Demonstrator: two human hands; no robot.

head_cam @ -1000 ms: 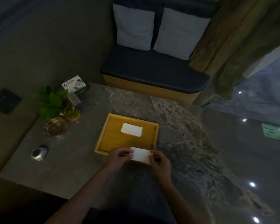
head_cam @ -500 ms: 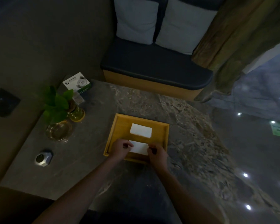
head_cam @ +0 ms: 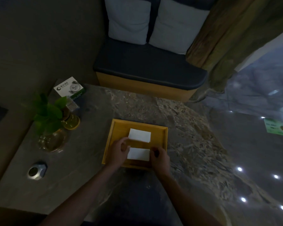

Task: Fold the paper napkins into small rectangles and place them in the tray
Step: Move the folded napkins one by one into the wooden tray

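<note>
A square wooden tray (head_cam: 162,136) lies on the stone table. One folded white napkin (head_cam: 139,135) rests in the tray's far half. A second folded white napkin (head_cam: 138,154) lies in the near half, between my hands. My left hand (head_cam: 118,152) holds its left end, with the thumb on the napkin's edge. At the napkin's right end my right hand (head_cam: 158,158) has its fingers curled against the edge. Whether the napkin rests flat on the tray floor cannot be told.
On the table's left stand a green plant in a glass vase (head_cam: 51,116), a glass ashtray (head_cam: 51,141), a small metal object (head_cam: 37,170) and a white card box (head_cam: 69,87). A bench with two cushions (head_cam: 147,66) is behind the table. A curtain (head_cam: 232,30) hangs at right.
Both hands carried the second napkin from the tray's near rim forward into the tray's near half. The first napkin has not moved.
</note>
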